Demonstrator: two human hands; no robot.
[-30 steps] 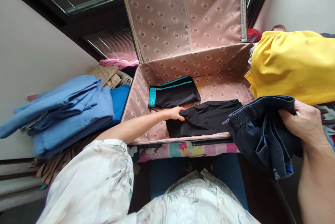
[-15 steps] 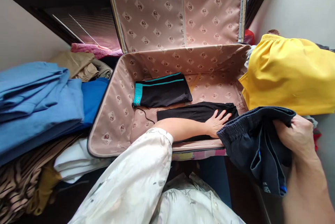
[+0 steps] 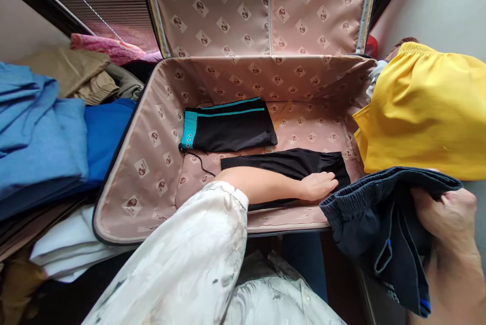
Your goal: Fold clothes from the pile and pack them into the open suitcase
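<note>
Two folded garments are lying inside the open suitcase [image 3: 152, 163]: a teal-banded black one [image 3: 231, 125] toward its back wall and a plain black one [image 3: 288, 165] near its front rim. The left hand [image 3: 317, 186] is resting on that plain black piece, fingers loosely curled and gripping nothing. Just outside the suitcase's front right corner, the right hand [image 3: 446, 224] is closing around a bunched pair of dark navy shorts [image 3: 379, 224], below a yellow garment [image 3: 421, 107].
</note>
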